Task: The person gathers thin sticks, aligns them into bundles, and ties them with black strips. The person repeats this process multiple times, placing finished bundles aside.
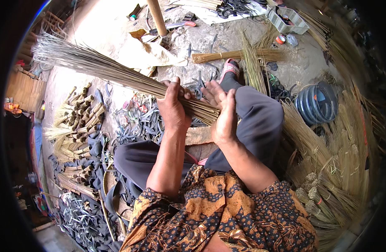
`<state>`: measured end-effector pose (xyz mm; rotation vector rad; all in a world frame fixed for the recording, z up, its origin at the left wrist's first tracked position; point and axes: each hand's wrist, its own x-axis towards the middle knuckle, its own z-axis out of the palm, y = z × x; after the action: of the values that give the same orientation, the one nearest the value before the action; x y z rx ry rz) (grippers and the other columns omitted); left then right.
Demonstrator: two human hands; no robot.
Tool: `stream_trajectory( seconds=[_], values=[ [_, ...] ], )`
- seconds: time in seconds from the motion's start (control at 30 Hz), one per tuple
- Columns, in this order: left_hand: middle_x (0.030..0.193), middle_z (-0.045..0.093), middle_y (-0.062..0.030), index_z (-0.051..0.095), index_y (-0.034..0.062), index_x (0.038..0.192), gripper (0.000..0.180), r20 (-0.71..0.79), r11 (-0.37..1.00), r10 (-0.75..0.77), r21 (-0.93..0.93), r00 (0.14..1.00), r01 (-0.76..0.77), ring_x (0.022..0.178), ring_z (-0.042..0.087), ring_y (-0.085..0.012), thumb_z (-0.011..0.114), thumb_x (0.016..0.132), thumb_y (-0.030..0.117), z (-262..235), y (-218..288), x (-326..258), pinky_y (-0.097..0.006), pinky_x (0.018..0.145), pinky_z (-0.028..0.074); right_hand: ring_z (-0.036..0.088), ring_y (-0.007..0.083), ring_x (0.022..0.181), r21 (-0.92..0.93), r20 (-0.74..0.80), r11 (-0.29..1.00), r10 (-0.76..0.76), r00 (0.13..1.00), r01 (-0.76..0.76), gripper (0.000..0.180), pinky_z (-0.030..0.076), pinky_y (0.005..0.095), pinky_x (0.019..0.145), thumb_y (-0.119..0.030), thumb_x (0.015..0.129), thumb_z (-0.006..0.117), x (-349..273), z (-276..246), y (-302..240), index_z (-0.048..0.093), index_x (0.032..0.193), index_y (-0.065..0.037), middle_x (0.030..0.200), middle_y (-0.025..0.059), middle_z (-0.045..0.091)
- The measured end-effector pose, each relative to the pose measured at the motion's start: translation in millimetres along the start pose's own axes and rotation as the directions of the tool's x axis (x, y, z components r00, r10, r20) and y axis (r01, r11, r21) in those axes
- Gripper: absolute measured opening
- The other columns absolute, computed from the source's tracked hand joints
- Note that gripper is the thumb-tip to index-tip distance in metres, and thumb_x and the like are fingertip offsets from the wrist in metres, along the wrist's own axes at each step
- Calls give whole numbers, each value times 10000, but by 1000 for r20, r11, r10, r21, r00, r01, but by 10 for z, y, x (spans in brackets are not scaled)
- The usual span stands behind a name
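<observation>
A long bundle of thin dry sticks [126, 73] slants across the space above my lap. Its wispy tips fan out at the far left, and the blunt ends point to the right. My left hand [175, 103] is closed around the bundle near its thick end. The palm of my right hand [222, 109] rests against the blunt ends, with its fingers stretched out and apart. Below the bundle, between my crossed legs, lies a flat wooden block [199, 136].
Stubby tied bundles [82, 111] and black rubber strips [86, 216] cover the floor at left. At right stand a clear blue plastic container [316, 103] and heaps of long sticks [323, 164]. Ahead are another bundle [218, 56], a wooden post [157, 17], a knife [176, 25] and a white crate [287, 21].
</observation>
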<state>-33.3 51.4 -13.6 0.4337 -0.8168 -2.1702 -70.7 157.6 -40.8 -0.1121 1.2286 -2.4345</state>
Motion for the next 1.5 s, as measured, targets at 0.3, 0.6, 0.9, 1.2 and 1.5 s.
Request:
stream_trajectory(
  seconds=[0.3, 0.6, 0.9, 1.2, 1.5],
  values=[
    [644, 499, -19, 505, 78, 861, 242, 70, 972, -31, 237, 997, 13, 519, 533, -154, 696, 968, 181, -161, -15, -19, -345, 533, 505, 559, 242, 1303, -114, -32, 976, 184, 982, -186, 892, 433, 423, 1089, -746, 1027, 333, 158, -141, -127, 385, 1566, -38, 1529, 130, 486],
    [619, 585, -33, 548, 73, 845, 258, 461, 729, -669, 559, 583, 394, 498, 586, -140, 773, 942, 152, -412, -191, -455, -302, 489, 494, 670, 145, 840, -255, 551, 961, 238, 800, -111, 609, 548, 314, 759, -379, 961, 767, 459, 116, -474, 546, 1384, 0, 1007, 93, 653],
    [939, 730, -217, 639, 14, 1118, 326, 176, 376, -431, 927, 885, 0, 843, 719, -310, 766, 890, 210, -499, -435, -465, -416, 798, 547, 462, 55, 460, -221, 183, 972, 119, 976, -77, 325, 429, 247, 424, -373, 997, 717, 430, 100, -229, 678, 1014, -50, 596, -57, 488],
    [824, 723, -134, 673, -10, 1039, 308, 253, 306, -539, 948, 803, -93, 739, 661, -175, 794, 900, 237, -511, -166, -204, -362, 718, 534, 468, 85, 474, 68, 188, 976, 193, 963, -209, 311, 442, 297, 470, -320, 1010, 710, 459, 131, -159, 645, 1172, -63, 605, -38, 457],
    [880, 717, -224, 598, 9, 1172, 432, 250, 394, -368, 915, 895, -93, 792, 728, -299, 798, 878, 253, -445, -293, -327, -404, 753, 555, 473, 118, 413, -152, 62, 966, 218, 974, -207, 306, 424, 319, 418, -347, 990, 719, 544, 84, -109, 675, 902, -57, 544, -22, 473]
  ],
)
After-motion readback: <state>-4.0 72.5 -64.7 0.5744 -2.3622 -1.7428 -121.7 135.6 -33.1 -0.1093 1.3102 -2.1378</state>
